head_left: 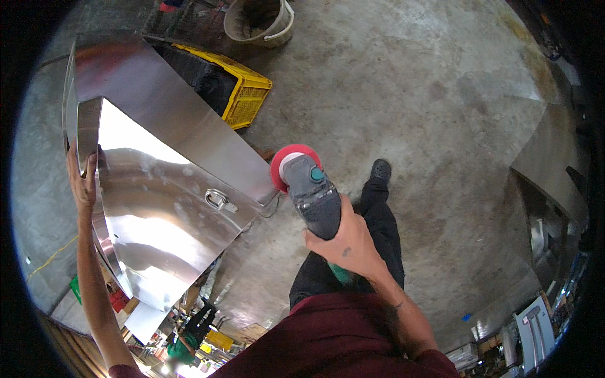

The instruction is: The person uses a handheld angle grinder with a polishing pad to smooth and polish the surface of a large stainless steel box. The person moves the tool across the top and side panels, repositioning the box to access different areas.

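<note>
My right hand [350,249] is wrapped round the dark body of a handheld power sander [313,195]. Its round red disc [295,150] points away from me, apart from the metal beside it. On my left stands a shiny metal door [164,201] with a recessed ring latch [217,200], lit by bright reflections. My left hand [83,179] grips the door's far left edge, thumb on one side and fingers on the other. Behind the door lies a wider brushed metal panel [170,107], reaching toward the sander.
Beyond the panel is a yellow plastic crate [249,101] with something black in it, and a dirty bucket [258,25]. More sheet metal [551,167] stands at the right. A person in green [183,346] is at the lower left, among clutter. The floor [441,113] is stained concrete.
</note>
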A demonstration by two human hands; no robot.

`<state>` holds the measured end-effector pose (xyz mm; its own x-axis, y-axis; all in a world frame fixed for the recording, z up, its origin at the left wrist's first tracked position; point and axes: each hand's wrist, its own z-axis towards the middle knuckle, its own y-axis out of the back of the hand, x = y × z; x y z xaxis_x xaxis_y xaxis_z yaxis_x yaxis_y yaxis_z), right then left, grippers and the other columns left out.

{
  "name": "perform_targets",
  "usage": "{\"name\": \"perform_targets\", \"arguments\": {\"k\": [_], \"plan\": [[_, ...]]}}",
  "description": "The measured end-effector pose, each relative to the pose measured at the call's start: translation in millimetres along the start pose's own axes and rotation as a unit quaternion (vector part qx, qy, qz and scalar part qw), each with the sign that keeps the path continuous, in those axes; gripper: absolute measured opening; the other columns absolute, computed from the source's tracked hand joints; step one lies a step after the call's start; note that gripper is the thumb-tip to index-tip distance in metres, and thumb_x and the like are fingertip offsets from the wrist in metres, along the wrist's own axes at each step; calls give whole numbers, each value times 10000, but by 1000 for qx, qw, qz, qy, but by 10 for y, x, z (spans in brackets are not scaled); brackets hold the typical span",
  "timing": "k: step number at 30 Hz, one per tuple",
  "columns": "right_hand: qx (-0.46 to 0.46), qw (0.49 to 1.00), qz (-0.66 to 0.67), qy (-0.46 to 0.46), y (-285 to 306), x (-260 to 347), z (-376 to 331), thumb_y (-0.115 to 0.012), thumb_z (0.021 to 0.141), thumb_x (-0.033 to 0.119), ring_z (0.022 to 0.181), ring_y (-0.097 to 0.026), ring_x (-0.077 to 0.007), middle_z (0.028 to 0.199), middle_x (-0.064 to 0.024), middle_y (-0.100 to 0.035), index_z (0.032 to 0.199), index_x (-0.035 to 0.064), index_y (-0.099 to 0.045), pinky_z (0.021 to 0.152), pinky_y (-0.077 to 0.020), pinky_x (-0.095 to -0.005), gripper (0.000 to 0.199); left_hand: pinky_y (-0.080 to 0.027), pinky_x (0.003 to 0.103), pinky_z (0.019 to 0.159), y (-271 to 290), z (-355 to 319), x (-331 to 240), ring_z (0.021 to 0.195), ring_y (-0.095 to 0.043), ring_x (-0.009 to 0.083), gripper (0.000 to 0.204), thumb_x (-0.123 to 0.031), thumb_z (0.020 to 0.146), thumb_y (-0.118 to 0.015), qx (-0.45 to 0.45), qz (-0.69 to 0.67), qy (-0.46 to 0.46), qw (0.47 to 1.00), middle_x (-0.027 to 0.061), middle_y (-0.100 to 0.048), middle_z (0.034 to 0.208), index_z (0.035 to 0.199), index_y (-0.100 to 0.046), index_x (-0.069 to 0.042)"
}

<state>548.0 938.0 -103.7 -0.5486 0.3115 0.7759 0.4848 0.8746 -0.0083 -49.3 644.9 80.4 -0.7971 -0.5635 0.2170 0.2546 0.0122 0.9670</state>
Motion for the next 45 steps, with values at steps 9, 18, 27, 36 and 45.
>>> {"name": "perform_targets", "arguments": {"k": [9, 18, 27, 36, 45], "plan": [[-17, 1000, -16, -18, 11, -201, 306, -862, 864, 372, 978, -791, -507, 1049, -346, -759, 1355, -85, -522, 882, -607, -529, 752, -369, 568, 1290, 0, -38, 269, 1563, -472, 419, 679, -482, 1150, -602, 1, 33, -54, 998, 216, -516, 1682, 1671, -505, -57], [-7, 1000, 9, 23, 45, -151, 227, -865, 870, 388, 943, -792, -483, 1034, -337, -752, 1367, -99, -515, 872, -608, -512, 778, -355, 580, 1308, -16, -3, 237, 1587, -449, 411, 723, -534, 1140, -608, 2, 35, -50, 998, 216, -511, 1687, 1677, -497, -62], [2, 1000, -20, 4, 28, -80, 171, -868, 867, 383, 999, -794, -508, 1059, -347, -758, 1383, -87, -511, 906, -606, -519, 784, -355, 588, 1314, -40, 4, 188, 1571, -471, 423, 698, -524, 1142, -602, 1, 52, -47, 998, 217, -506, 1690, 1688, -495, -103], [6, 1000, -23, 14, 3, 17, 67, -906, 844, 328, 993, -810, -449, 1059, -330, -758, 1391, -134, -506, 909, -614, -477, 820, -379, 632, 1296, -71, 14, 172, 1562, -487, 429, 732, -582, 1126, -591, 4, 19, -19, 1000, 219, -515, 1676, 1703, -485, -144], [9, 1000, -4, 3, -20, 118, -20, -914, 841, 328, 1015, -810, -428, 1103, -318, -758, 1435, -116, -507, 924, -612, -463, 846, -388, 630, 1290, -99, 28, 154, 1557, -492, 435, 731, -573, 1127, -593, 7, 6, -8, 1000, 215, -514, 1681, 1705, -483, -139]]}}
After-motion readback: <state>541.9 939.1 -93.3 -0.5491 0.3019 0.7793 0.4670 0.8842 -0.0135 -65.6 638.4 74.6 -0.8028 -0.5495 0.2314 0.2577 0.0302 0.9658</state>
